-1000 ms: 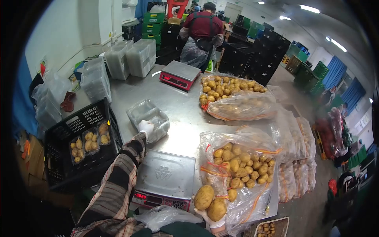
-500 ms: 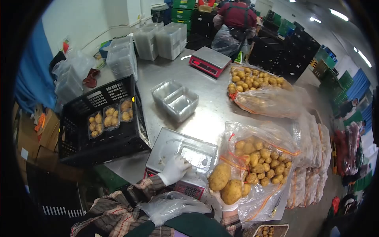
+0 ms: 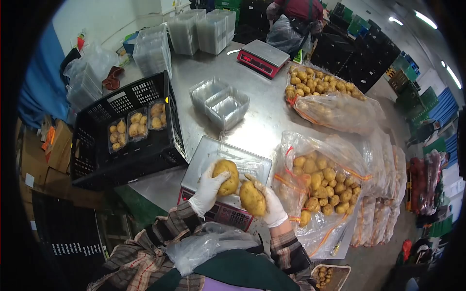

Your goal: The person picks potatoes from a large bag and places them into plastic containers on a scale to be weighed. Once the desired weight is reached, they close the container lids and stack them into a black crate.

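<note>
**One potato in each hand over the scale**

Head view: half a second ago the right hand carried both potatoes beside the open bag, and the left hand lay flat on the clear tray. Now they are shared out. The left hand (image 3: 208, 188), gloved in white, is curled around the rounder potato (image 3: 226, 176). The right hand (image 3: 270, 207), also gloved, grips the longer potato (image 3: 252, 198) from the side. Both potatoes sit close together above the near edge of the clear tray (image 3: 248, 165), which rests on the scale (image 3: 198, 167). The camera has also tipped nearer to the tabletop (image 3: 262, 131).

Just right of the right hand, the open bag (image 3: 320, 186) bulges with potatoes. A second bag (image 3: 330, 104) lies farther back. Behind the scale stands a stack of empty trays (image 3: 221, 103). To the left, a black crate (image 3: 121, 162) holds three packed trays (image 3: 137, 125). A second scale (image 3: 262, 57) sits at the far edge, near a co-worker (image 3: 297, 17). The person's plaid sleeves and a crumpled plastic sheet (image 3: 206, 245) hide the front of the tabletop.
</note>
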Available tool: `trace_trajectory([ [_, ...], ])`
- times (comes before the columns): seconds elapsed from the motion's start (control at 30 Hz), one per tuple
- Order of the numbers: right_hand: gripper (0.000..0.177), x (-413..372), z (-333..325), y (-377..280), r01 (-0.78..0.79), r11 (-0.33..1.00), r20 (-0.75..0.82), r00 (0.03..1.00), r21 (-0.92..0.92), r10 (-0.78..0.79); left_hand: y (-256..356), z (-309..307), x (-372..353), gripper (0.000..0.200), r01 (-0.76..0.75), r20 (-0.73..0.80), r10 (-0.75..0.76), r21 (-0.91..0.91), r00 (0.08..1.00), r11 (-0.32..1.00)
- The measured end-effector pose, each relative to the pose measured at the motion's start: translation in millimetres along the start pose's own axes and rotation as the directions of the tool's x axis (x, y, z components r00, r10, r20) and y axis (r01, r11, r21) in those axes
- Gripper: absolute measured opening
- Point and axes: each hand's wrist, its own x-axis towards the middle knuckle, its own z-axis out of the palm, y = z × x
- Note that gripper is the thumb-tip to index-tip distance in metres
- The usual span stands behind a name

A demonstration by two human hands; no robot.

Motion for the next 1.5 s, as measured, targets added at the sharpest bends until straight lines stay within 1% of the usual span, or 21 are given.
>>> trace_trajectory([
  [0.03,0.045,10.0,-5.0,1.7,0.099,0.987,-0.044,0.993,-0.126,-0.105,-3.9,-3.6,6.2,0.057,-0.177,-0.018,0.188,0.264,0.982,0.948],
  [0.1,0.032,18.7,7.0,-2.4,0.269,0.831,-0.164,0.906,-0.488,-0.39,1.4,1.5,6.8,0.064,-0.382,0.077,0.46,0.686,0.885,0.62],
  [0.17,0.031,30.9,17.8,-0.1,0.297,0.474,-0.089,0.767,-0.829,-0.636,-13.5,7.7,10.2,0.066,-0.397,0.164,0.525,0.84,0.835,0.369],
  [0.23,0.03,45.9,8.5,13.2,0.274,0.122,0.089,0.646,-0.954,-0.758,-36.6,1.1,17.4,0.061,-0.382,0.25,0.541,0.913,0.803,0.145],
  [0.33,0.031,49.6,-15.8,30.2,0.133,-0.243,0.263,0.712,-0.961,-0.651,-45.9,-15.2,18.6,0.049,-0.363,0.29,0.388,0.923,0.875,0.129],
  [0.37,0.029,48.4,-22.7,31.8,0.156,-0.29,0.32,0.647,-0.944,-0.693,-42.9,-23.6,17.5,0.043,-0.375,0.266,0.386,0.894,0.884,0.244],
  [0.47,0.026,31.7,-36.1,12.3,0.177,-0.037,0.142,0.629,-0.984,-0.764,-9.3,-54.7,7.4,0.038,-0.35,0.168,0.464,0.872,0.87,0.341],
  [0.53,0.023,24.1,-53.2,-3.2,0.124,0.174,-0.047,0.669,-0.977,-0.742,12.1,-85.1,0.2,0.033,-0.283,0.118,0.462,0.909,0.879,0.306],
  [0.6,0.025,24.0,-88.1,-18.0,0.104,0.002,0.072,0.706,-0.995,-0.705,14.3,-119.7,-2.3,0.029,-0.257,-0.017,0.405,0.749,0.914,0.61],
  [0.67,0.026,30.6,-97.6,-32.5,0.081,0.286,-0.134,0.743,-0.955,-0.656,30.9,-134.5,-15.1,0.028,-0.158,-0.119,0.274,0.577,0.954,0.801],
  [0.77,0.031,62.1,-117.5,-35.5,0.104,0.38,-0.169,0.767,-0.919,-0.619,39.1,-151.1,-22.8,0.028,-0.088,-0.181,0.212,0.524,0.96,0.847],
  [0.8,0.033,76.7,-127.9,-34.8,0.115,0.405,-0.169,0.782,-0.907,-0.6,35.8,-152.2,-24.2,0.028,-0.057,-0.175,0.167,0.506,0.97,0.861],
  [0.9,0.041,93.9,-80.6,-40.0,0.112,0.71,-0.325,0.831,-0.696,-0.451,21.2,-137.7,-18.6,0.029,0.012,-0.125,0.052,0.464,0.991,0.886],
  [0.97,0.046,101.0,-73.6,-34.9,0.335,0.748,-0.26,0.792,-0.572,-0.553,3.3,-120.0,-17.6,0.034,0.081,-0.008,-0.085,0.404,0.996,0.911],
  [1.07,0.048,75.5,-37.9,-41.6,0.56,0.666,-0.151,0.698,-0.494,-0.7,-25.9,-98.7,-17.5,0.041,0.214,0.134,-0.269,0.329,0.954,0.92],
  [1.17,0.049,28.4,-39.5,-22.1,0.378,0.246,0.105,0.704,-0.892,-0.702,-23.7,-83.0,-19.4,0.039,0.359,0.129,-0.368,0.085,0.921,0.929],
  [1.27,0.048,-3.7,-60.7,16.5,0.09,0.028,0.054,0.787,-0.996,-0.614,-17.9,-80.9,-17.5,0.035,0.389,0.094,-0.396,0.085,0.914,0.917],
  [1.33,0.039,-10.1,-74.1,28.3,0.016,0.392,-0.174,0.879,-0.92,-0.445,-32.0,-86.7,-14.0,0.016,0.326,0.075,-0.335,0.111,0.939,0.939],
  [1.4,0.029,-11.3,-77.9,33.7,-0.028,0.672,-0.328,0.887,-0.74,-0.324,-36.9,-86.0,-12.9,0.014,0.348,0.046,-0.356,0.127,0.933,0.929],
  [1.43,0.024,-8.8,-78.4,35.5,-0.056,0.785,-0.385,0.891,-0.617,-0.239,-42.2,-86.3,-12.4,0.013,0.326,0.036,-0.329,0.074,0.944,0.943],
  [1.5,0.016,-1.9,-76.3,36.7,-0.052,0.828,-0.408,0.886,-0.558,-0.219,-49.7,-84.6,-8.3,0.013,0.277,-0.02,-0.278,0.193,0.96,0.941],
])
